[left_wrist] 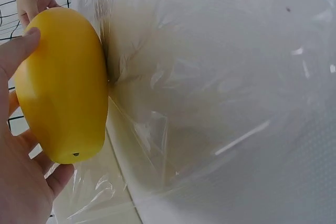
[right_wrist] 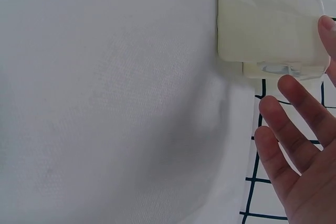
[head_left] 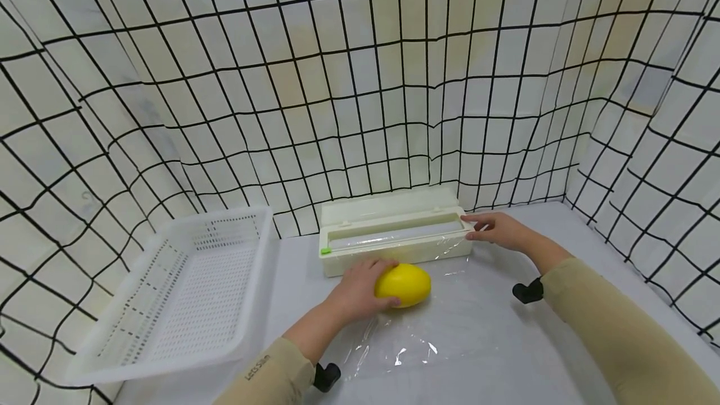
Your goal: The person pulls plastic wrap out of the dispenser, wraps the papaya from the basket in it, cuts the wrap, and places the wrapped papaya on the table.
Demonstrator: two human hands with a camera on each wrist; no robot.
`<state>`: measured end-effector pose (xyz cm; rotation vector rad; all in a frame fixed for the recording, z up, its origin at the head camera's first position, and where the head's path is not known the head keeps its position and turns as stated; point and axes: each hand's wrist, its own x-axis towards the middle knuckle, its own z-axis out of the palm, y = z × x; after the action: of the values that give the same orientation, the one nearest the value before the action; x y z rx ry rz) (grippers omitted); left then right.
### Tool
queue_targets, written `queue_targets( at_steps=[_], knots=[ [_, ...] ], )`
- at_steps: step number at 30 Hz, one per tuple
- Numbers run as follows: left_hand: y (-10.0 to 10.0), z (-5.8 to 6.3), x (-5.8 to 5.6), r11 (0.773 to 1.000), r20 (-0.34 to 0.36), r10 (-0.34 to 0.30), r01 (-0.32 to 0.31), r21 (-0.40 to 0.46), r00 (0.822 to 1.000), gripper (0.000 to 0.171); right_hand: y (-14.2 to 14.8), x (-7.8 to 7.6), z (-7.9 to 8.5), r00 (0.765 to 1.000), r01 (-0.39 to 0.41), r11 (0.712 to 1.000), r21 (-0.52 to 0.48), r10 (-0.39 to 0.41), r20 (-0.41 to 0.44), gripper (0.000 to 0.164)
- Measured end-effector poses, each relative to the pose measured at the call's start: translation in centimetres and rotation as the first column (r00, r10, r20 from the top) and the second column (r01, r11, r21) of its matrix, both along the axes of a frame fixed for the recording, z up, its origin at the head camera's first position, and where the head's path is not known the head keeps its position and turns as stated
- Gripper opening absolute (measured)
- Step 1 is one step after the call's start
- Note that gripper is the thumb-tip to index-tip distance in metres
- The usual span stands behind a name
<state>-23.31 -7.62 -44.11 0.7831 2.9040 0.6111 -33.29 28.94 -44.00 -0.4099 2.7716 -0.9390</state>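
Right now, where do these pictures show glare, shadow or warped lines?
Head view: bright glints on the clear film, black grid lines looking wavy, cause unclear; left wrist view: pale streaks of reflection on film; right wrist view: a soft, dark shadow across the white tabletop near the cream box.

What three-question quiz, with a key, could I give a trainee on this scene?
1. Multiple choice: what does the person's left grip hold?
A) a red apple
B) a smooth yellow oval object
C) a steel spoon

2. True or false: the pale flat lid of the long cream plastic box is closed.

3. Fill in: in the head view, the rectangular white perforated plastic basket stands to the ____ of the box.

Key:
1. B
2. False; the lid is raised at the back of the box.
3. left
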Motion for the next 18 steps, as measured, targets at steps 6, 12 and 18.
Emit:
queue_targets(
  at_steps=[6,12,18],
  knots=[
    [-0.03,0.02,0.04,1.0,0.0,-0.015,0.015,0.003,1.0,0.072,-0.05,0.16,0.06,1.0,0.012,1.0,-0.008,-0.011,0.013,0.076],
    [-0.04,0.21,0.19,1.0,0.001,-0.023,0.023,-0.001,1.0,0.07,0.03,0.57,0.17,1.0,0.024,1.0,-0.017,-0.024,0.011,0.073],
    [-0.19,0.36,0.33,1.0,0.011,-0.031,0.031,0.002,0.999,0.069,0.16,0.8,0.25,1.0,0.022,1.0,-0.019,-0.022,0.003,0.071]
  ],
)
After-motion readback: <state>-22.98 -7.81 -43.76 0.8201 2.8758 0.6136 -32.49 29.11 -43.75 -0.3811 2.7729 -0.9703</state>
